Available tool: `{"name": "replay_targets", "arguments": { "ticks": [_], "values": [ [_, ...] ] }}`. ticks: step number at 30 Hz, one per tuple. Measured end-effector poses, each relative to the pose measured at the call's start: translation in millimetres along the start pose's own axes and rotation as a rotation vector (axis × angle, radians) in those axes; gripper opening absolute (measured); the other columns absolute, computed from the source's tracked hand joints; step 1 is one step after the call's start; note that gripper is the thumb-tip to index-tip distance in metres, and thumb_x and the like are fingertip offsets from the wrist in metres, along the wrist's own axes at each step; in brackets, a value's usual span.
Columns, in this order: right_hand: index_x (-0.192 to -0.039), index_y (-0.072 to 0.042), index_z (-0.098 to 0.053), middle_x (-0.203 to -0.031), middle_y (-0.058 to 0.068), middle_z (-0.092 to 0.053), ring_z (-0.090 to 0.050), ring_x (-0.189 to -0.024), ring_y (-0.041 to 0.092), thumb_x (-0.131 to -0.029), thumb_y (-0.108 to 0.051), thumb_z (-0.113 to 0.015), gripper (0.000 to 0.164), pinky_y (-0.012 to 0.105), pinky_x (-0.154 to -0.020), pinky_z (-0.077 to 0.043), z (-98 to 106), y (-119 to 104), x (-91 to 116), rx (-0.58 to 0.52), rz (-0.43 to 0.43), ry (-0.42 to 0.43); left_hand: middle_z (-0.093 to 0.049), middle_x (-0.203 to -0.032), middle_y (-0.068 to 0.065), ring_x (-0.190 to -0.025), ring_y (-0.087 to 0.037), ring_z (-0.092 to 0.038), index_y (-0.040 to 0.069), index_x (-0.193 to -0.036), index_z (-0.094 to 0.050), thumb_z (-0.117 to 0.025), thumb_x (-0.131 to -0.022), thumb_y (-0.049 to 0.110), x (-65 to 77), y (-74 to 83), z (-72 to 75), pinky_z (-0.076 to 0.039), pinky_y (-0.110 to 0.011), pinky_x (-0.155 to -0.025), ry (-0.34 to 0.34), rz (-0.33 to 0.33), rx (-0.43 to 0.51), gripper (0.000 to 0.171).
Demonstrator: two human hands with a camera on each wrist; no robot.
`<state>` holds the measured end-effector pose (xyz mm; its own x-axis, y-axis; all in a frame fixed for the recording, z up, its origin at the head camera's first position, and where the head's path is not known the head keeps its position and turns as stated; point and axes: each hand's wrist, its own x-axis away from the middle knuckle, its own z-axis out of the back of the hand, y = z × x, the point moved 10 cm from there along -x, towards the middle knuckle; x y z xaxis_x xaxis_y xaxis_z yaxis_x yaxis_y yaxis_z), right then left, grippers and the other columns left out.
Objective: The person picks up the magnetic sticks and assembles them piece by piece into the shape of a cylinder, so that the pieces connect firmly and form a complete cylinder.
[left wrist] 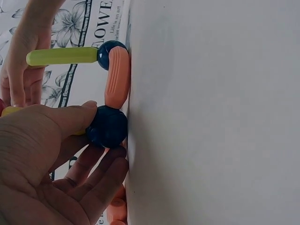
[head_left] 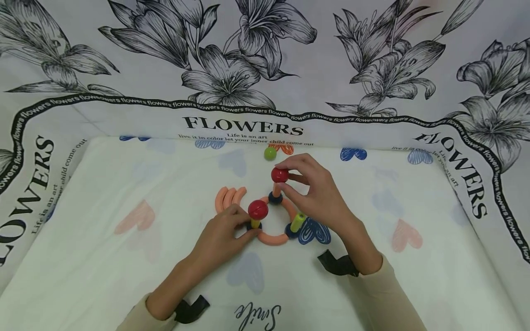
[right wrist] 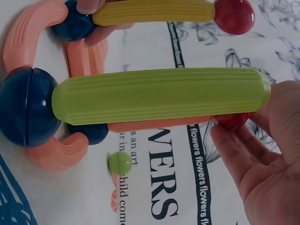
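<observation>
Three curved orange sticks [head_left: 273,239] and three dark blue balls form a ring lying on the cloth. From the balls rise a yellow stick [right wrist: 154,12] topped by a red ball [head_left: 258,209], a straight orange stick [right wrist: 164,123], and a lime green stick [right wrist: 161,96] with a bare top end. My left hand [head_left: 221,234] pinches the dark blue ball [left wrist: 108,126] under the yellow stick. At the far side of the ring, my right hand [head_left: 314,188] holds a second red ball [head_left: 279,174] between thumb and fingers at the orange stick's top.
Several loose curved orange sticks [head_left: 229,198] lie left of the ring. Beyond it sits a green ball [head_left: 270,153], near the back edge of the heart-patterned cloth [head_left: 372,285]. Behind that edge stands a flower-printed cloth [head_left: 290,92]. Black straps [head_left: 337,264] show at both wrists.
</observation>
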<state>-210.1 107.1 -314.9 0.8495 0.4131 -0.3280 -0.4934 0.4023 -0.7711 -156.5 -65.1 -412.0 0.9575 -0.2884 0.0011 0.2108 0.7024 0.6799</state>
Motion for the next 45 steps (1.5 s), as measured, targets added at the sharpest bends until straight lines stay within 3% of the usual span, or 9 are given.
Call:
{"name": "replay_targets", "arguments": {
  "ticks": [15, 22, 36, 41, 45],
  "values": [
    [-0.135, -0.006, -0.065, -0.133, 0.012, -0.064, -0.068, -0.125, 0.025, -0.088, 0.005, -0.081, 0.051, 0.043, -0.095, -0.062, 4.1, -3.5, -1.1, -0.006, 0.024, -0.022, -0.064, -0.095, 0.007, -0.083, -0.008, -0.056, 0.019, -0.110, -0.083, -0.091, -0.085, 0.029, -2.0, 2.2, 0.3, -0.048, -0.023, -0.070, 0.001, -0.005, -0.015, 0.028],
    [-0.143, -0.007, -0.060, -0.137, 0.012, -0.062, -0.065, -0.128, 0.023, -0.088, 0.001, -0.083, 0.060, 0.039, -0.096, -0.062, 10.0, -6.4, -7.1, 0.026, 0.050, 0.002, -0.063, -0.094, 0.004, -0.081, -0.009, -0.055, 0.019, -0.110, -0.083, -0.091, -0.085, 0.028, -6.9, 4.9, 5.7, -0.046, -0.024, -0.067, 0.025, -0.024, -0.027, 0.028],
    [-0.140, -0.008, -0.062, -0.139, 0.010, -0.064, -0.064, -0.132, 0.026, -0.090, -0.008, -0.084, 0.055, 0.045, -0.100, -0.061, 15.6, 0.5, 2.7, 0.020, 0.026, -0.009, -0.065, -0.096, 0.005, -0.083, -0.010, -0.056, 0.019, -0.108, -0.083, -0.091, -0.085, 0.026, -0.7, 2.6, 0.4, -0.047, -0.024, -0.068, 0.013, -0.030, 0.003, 0.026],
    [-0.141, -0.010, -0.062, -0.139, 0.007, -0.064, -0.063, -0.130, 0.024, -0.089, -0.006, -0.084, 0.057, 0.034, -0.103, -0.059, 26.9, 3.4, 9.3, 0.001, -0.002, 0.017, -0.065, -0.095, 0.004, -0.084, -0.011, -0.056, 0.017, -0.109, -0.083, -0.091, -0.085, 0.026, -2.2, 2.6, 1.0, -0.047, -0.024, -0.068, 0.013, -0.033, 0.008, 0.027],
    [-0.138, -0.008, -0.064, -0.136, 0.007, -0.066, -0.065, -0.127, 0.022, -0.093, -0.003, -0.079, 0.048, 0.021, -0.101, -0.056, 35.8, 8.4, 22.9, 0.016, -0.043, 0.055, -0.065, -0.095, 0.003, -0.084, -0.011, -0.055, 0.016, -0.110, -0.083, -0.091, -0.085, 0.025, -1.1, 0.9, -0.7, -0.046, -0.024, -0.068, 0.011, -0.023, 0.011, 0.028]
  ]
}}
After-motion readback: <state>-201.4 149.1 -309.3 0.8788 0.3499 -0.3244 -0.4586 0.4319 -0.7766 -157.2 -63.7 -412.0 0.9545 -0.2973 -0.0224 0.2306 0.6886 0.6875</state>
